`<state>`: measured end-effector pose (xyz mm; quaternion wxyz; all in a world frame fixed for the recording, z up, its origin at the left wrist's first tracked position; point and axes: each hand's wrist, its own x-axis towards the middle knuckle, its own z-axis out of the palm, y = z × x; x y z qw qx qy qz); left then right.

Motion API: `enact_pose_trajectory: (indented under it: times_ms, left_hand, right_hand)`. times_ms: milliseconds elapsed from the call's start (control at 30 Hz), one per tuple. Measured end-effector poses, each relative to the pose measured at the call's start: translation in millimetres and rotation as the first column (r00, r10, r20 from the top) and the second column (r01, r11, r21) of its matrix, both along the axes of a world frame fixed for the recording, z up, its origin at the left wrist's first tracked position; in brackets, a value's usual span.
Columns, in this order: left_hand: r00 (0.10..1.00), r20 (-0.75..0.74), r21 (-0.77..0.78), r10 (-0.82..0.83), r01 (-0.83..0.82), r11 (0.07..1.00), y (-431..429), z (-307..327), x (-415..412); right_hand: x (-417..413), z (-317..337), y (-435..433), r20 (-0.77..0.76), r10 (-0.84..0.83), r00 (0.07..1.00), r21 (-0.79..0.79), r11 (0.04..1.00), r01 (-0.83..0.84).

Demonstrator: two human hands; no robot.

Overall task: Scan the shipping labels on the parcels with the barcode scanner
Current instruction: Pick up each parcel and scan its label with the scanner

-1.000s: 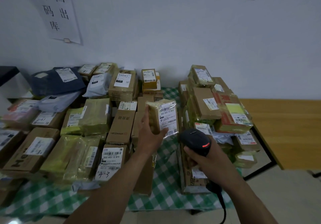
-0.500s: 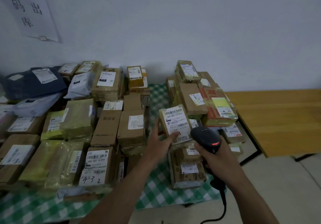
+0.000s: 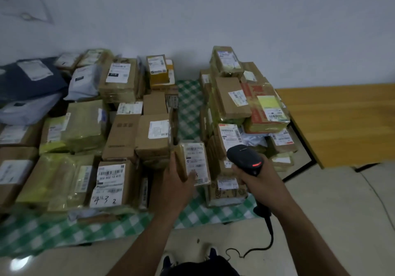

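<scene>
My left hand (image 3: 178,181) grips a small parcel (image 3: 193,161) wrapped in yellowish tape, its white shipping label facing up towards me. The parcel hangs low over the green checked cloth (image 3: 190,104), between the two parcel piles. My right hand (image 3: 259,179) holds the black barcode scanner (image 3: 244,157) by its handle, just right of the parcel; a red light glows on the scanner's head. The scanner's cable (image 3: 268,241) runs down to the floor.
Many labelled boxes and mailers cover the left of the cloth, among them a box marked in pen (image 3: 109,182). A stacked pile (image 3: 237,104) stands at the right. A wooden table (image 3: 342,121) adjoins on the right. My shoes (image 3: 210,254) show on the tiled floor.
My left hand has lowered the small parcel from chest height down into the gap between the piles. The scanner hand has stayed beside it. The view has tipped downward.
</scene>
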<state>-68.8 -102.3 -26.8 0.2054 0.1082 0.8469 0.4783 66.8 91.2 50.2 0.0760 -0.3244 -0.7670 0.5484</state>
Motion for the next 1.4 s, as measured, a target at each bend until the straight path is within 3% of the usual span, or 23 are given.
enact_pose_trajectory:
  times_ms: [67, 167, 333, 500, 800, 933, 1033, 1100, 1400]
  left_hand:
    - [0.998, 0.022, -0.091, -0.063, 0.065, 0.994, -6, -18, 5]
    - [0.992, 0.068, -0.058, -0.103, 0.107, 0.993, -5, -47, 13]
    - [0.956, 0.29, 0.021, -0.046, 0.042, 0.999, 1, -78, 20]
    - [0.944, 0.327, -0.018, -0.049, 0.058, 0.998, -2, -103, 12]
    - [0.981, 0.14, -0.146, -0.132, 0.152, 0.978, -9, -128, 13]
    - [0.977, -0.214, -0.137, -0.005, -0.024, 0.99, -36, -107, 21]
    - [0.915, -0.4, -0.38, -0.045, -0.121, 0.917, -59, -118, 19]
    - [0.919, -0.377, -0.513, -0.113, -0.105, 0.852, -65, -134, 15]
    - [0.963, -0.231, -0.582, -0.141, -0.02, 0.813, -64, -144, 14]
  right_hand:
    - [-5, -4, -10, 0.018, 0.011, 1.0, -0.032, 0.999, -0.01]
    - [-11, -12, -23, 0.05, 0.047, 0.998, -0.044, 0.998, -0.045]
    - [-12, -20, -35, 0.076, 0.111, 0.991, -0.046, 0.993, -0.108]
    - [-7, -29, -43, 0.142, 0.091, 0.986, -0.081, 0.993, -0.08]
    - [-13, -38, -51, 0.159, 0.128, 0.979, -0.068, 0.991, -0.118]
    - [-18, -45, -57, 0.21, 0.14, 0.968, -0.036, 0.99, -0.136]
    - [-22, -47, -64, 0.212, 0.155, 0.965, -0.05, 0.988, -0.148]
    - [-25, -44, -68, 0.215, 0.171, 0.962, -0.053, 0.985, -0.163]
    - [-32, -45, -73, 0.222, 0.188, 0.957, -0.05, 0.982, -0.182]
